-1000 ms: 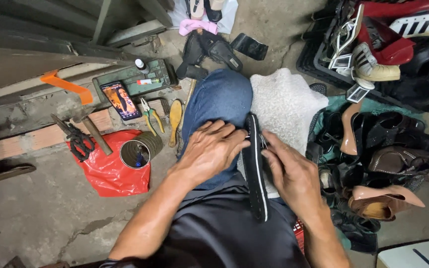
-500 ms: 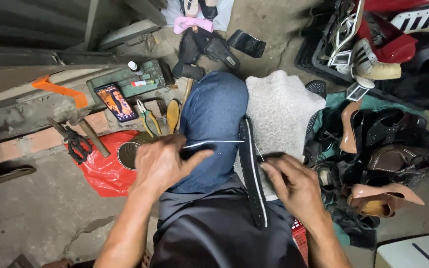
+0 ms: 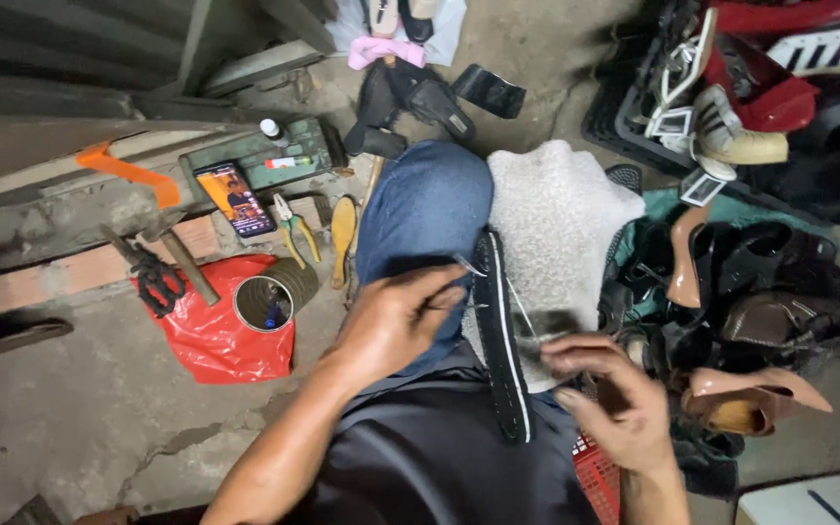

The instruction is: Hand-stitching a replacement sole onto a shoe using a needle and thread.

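Two hands: both work at one long black shoe sole with a pale stitched edge (image 3: 501,340), which stands on edge across the lap, between the blue-jeaned knee (image 3: 420,209) and a white fleecy cloth (image 3: 556,209).
Long axis: runs from near the person's belly away toward the knee, nearly straight up the view.
Left hand (image 3: 396,321): just left of the sole, fingers pinched narrow on a thin metal needle or awl (image 3: 463,262) whose tip touches the sole's upper part.
Right hand (image 3: 614,403): just right of the sole, fingers curled and closed; it seems to pinch a fine thread, though I cannot tell for sure.
Nearer hand: left, at the stitch line.
Nearby: red plastic bag (image 3: 211,335), open tin can (image 3: 264,303).
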